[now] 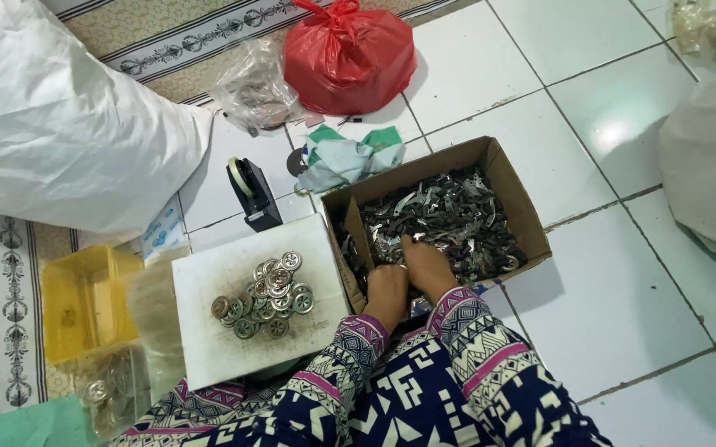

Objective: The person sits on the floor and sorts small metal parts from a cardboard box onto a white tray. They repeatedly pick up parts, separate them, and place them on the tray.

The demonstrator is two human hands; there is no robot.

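Your left hand [387, 290] and right hand [426, 263], fingers curled and buried, grip unclear, dig into dark metal scraps [449, 219] filling the cardboard box [517, 194] at two o'clock of the white board [209, 281].

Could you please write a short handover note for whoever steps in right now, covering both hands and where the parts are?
Left hand and right hand: both down in the near end of the cardboard box, buried among the loose metal pieces; whether either has a grip on a piece cannot be seen.
Done so far: a pile of round metal discs lies on the white board, left of the box.
Left: the box holds many pieces.
Nearby: yellow tub, tape dispenser, red bag.
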